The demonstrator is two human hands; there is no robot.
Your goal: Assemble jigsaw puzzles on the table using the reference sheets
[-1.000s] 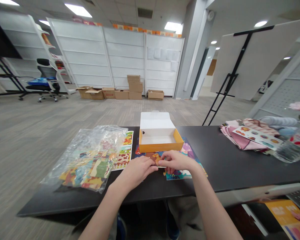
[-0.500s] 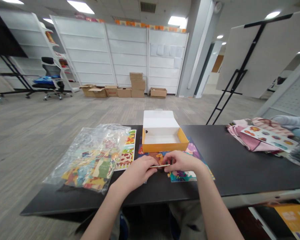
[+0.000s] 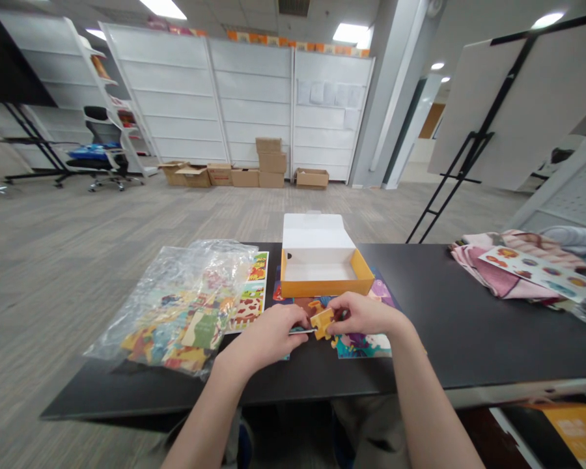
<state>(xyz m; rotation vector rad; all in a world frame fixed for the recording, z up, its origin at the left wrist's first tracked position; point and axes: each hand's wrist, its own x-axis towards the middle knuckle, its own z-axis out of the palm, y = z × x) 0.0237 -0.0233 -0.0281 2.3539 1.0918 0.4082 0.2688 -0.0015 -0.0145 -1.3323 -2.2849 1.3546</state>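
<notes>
left hand [image 3: 272,331]: fingers pinched on a thin, flat piece [image 3: 301,332], pale edge showing | right hand [image 3: 366,314]: fingers closed on a knobbed yellow puzzle piece [image 3: 322,322], between both hands, nearer than the white-lined yellow box [image 3: 327,288], lid raised | leftward: clear, crinkled plastic bag [image 3: 176,286] on smooth black worktop [image 3: 434,326]

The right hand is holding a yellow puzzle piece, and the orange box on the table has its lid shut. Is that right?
Not quite: the lid of the orange box is open, as the head view shows. The right hand does hold a yellow puzzle piece.
</notes>
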